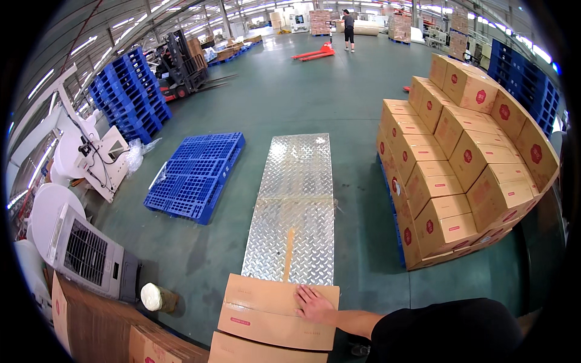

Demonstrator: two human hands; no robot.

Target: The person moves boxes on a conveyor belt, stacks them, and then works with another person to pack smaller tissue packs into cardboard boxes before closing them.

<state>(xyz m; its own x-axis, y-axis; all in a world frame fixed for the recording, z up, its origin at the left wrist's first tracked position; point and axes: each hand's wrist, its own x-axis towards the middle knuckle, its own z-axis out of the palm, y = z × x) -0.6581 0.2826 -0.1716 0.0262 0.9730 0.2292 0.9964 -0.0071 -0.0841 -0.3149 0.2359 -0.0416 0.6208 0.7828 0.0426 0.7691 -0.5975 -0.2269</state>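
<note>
My right hand (315, 305) lies flat on top of a closed cardboard box (260, 305), near its far right corner, with the fingers spread and nothing gripped. The box is brown with small red print and overlaps the near end of a silver diamond-plate metal sheet (299, 227) on the floor. Close behind it, at the lower edge, a second cardboard box (263, 351) shows only in part. A black sleeve covers my upper right arm. My left hand is out of the picture.
Stacked boxes (445, 163) stand on a blue pallet at right. A bare pallet (196, 172) lies left of the metal sheet, near tall pallet stacks (130, 94). An air cooler (91, 254) and flattened cartons (97, 327) are lower left. Farther off are a forklift (181, 66), a red pallet jack (315, 53) and a person (348, 29).
</note>
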